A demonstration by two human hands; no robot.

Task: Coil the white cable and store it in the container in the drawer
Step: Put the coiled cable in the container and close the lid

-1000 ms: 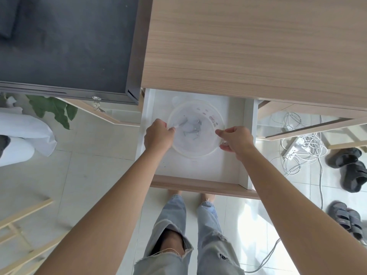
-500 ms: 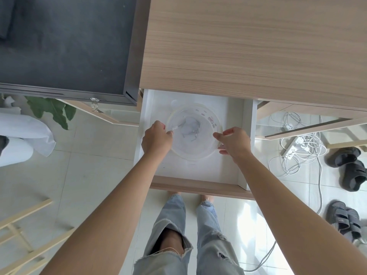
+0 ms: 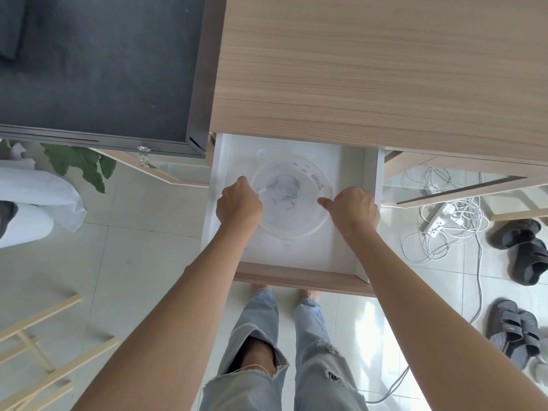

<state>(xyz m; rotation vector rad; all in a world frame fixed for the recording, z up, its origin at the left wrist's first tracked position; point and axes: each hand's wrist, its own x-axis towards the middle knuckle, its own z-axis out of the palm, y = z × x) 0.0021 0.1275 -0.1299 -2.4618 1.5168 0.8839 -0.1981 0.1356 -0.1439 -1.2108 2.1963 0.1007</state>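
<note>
Setting: a home, a lived-in room. I stand at a wood desk [image 3: 382,69] over tiled floor [image 3: 142,250]. Sandals [image 3: 525,256] and a power strip [image 3: 441,216] with tangled cords lie beside it; a plant [image 3: 80,164] to my left.

Pale glossy floor tiles [image 3: 154,250], sunlit patch at lower right. Light wood desktop [image 3: 382,69]; dark grey mattress [image 3: 98,63] lay beside it. Sandals [image 3: 525,250] stood at right.

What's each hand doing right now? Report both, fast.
Left hand: closed on the left rim of the round container in the drawer.
Right hand: closed on the container's right rim.
</note>
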